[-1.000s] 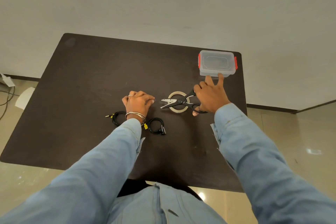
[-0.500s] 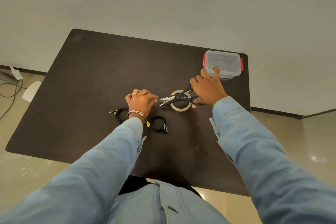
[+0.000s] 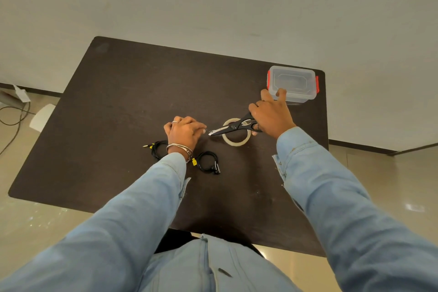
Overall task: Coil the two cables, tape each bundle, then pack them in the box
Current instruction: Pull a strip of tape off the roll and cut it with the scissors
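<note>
We are seeing a dark table [image 3: 123, 92] carrying a clear box [image 3: 294, 84] at its far right corner, a tape roll [image 3: 235, 143] mid-table, and two coiled black cables [image 3: 158, 149] [image 3: 208, 162] nearer us.

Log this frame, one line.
right hand: holds scissors over tape roll | left hand: fingers curled on table | cables: coiled | box: lidded

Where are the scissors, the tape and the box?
scissors [image 3: 233, 127], head view, on the pivot.
tape [image 3: 233, 143], head view, on the roll's near rim.
box [image 3: 292, 82], head view, on its clear lid.
</note>
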`<control>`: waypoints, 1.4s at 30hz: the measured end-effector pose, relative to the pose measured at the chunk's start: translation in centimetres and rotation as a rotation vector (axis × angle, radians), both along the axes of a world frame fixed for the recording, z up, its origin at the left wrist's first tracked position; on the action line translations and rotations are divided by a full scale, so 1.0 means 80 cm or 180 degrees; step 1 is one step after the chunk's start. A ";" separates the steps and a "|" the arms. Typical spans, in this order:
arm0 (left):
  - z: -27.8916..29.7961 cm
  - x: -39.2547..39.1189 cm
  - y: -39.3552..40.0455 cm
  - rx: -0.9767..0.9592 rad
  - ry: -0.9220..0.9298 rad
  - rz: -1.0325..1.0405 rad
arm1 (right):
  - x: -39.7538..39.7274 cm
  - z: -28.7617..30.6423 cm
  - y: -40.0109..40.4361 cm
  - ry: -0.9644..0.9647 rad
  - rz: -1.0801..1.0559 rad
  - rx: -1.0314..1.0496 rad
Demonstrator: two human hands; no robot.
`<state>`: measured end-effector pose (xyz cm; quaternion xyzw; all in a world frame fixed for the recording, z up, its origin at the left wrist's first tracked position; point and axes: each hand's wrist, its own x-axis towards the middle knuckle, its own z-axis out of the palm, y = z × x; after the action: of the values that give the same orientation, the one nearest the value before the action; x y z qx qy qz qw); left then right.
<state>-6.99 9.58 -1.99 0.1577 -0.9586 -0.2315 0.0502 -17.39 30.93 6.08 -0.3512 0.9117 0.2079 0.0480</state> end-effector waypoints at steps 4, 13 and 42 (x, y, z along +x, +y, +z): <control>0.000 -0.001 -0.002 0.0061 -0.0084 0.0070 | 0.002 -0.007 0.005 -0.0042 -0.0094 -0.0105; 0.007 0.001 -0.005 0.0417 -0.0370 0.0411 | 0.011 -0.023 0.014 -0.0208 -0.0297 0.0051; 0.011 0.031 -0.019 0.2264 -0.0247 0.1262 | 0.046 -0.077 0.014 -0.0334 -0.1375 -0.0594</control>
<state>-4.53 8.06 -1.12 0.3555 -0.7710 -0.5283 0.0000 -13.74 32.05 -0.05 -0.1612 0.9772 0.0891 0.1059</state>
